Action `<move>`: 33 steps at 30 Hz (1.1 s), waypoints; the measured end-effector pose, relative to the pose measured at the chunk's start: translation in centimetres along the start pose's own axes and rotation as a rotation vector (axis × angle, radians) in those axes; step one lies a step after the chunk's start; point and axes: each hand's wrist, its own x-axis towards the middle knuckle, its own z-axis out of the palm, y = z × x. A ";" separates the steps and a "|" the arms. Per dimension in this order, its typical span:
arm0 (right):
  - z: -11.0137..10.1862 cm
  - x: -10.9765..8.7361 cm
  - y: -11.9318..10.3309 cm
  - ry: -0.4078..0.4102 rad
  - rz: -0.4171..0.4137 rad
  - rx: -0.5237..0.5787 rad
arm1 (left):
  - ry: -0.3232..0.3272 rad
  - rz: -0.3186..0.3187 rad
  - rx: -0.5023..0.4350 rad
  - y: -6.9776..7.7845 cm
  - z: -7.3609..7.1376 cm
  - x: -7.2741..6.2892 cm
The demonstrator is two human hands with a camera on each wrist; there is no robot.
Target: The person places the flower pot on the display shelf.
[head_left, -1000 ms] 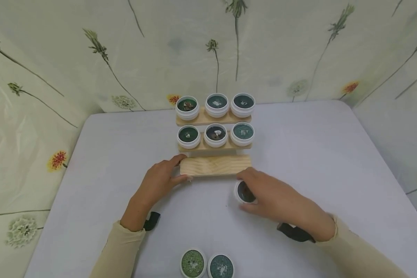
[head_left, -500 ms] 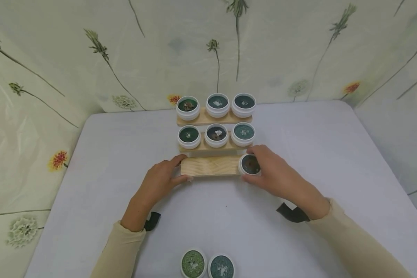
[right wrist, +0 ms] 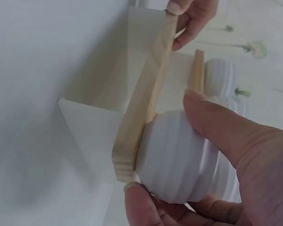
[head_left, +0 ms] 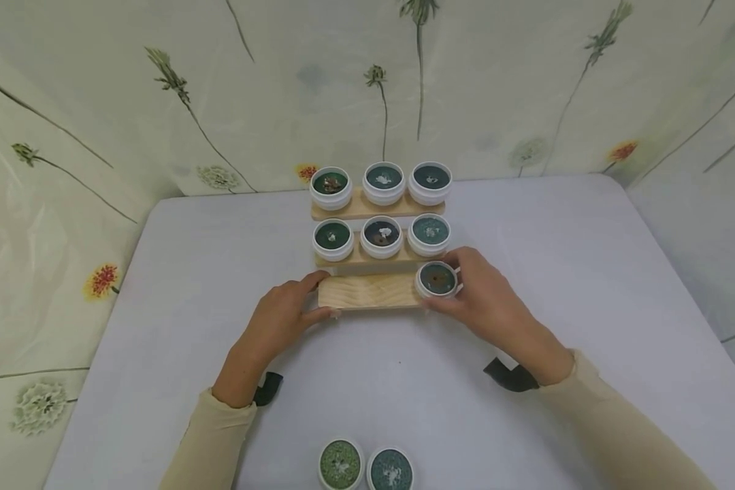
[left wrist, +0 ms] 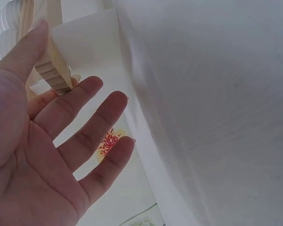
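My right hand (head_left: 490, 299) holds a small round white jar (head_left: 437, 279) with a dark green and brown top. In the right wrist view, this ribbed jar (right wrist: 172, 160) sits against the end of a wooden board (right wrist: 146, 99), my thumb on one side and fingers on the other. At the opposite end, my left hand (head_left: 275, 314) pinches the front wooden board (head_left: 367, 291) between thumb and index finger; its other fingers stretch loosely in the left wrist view. A white support (right wrist: 94, 136) shows beneath the board.
Behind stand two more wooden boards (head_left: 356, 256) in rising steps, bearing several white jars (head_left: 333, 237) with green and dark tops. A light green jar (head_left: 339, 465) and a teal jar (head_left: 390, 469) stand at the near edge of the white table (head_left: 563, 272). Flower-printed cloth (head_left: 478, 82) hangs behind.
My right hand has carried the jar from in front of the board up onto its right end, then shifted it slightly left and back. My left hand has stayed at the board's left end.
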 end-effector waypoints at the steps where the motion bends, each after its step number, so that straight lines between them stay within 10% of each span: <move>1: 0.1 0.0 0.0 0.003 0.002 0.003 | 0.001 0.000 0.000 0.0 0.0 0.0; 18: 1.1 -0.2 0.9 0.000 0.027 -0.018 | -0.013 -0.014 -0.020 0.0 0.0 0.0; 33: 1.4 -3.2 1.7 -0.284 0.095 -0.189 | -0.006 -0.010 -0.022 0.0 0.0 -0.1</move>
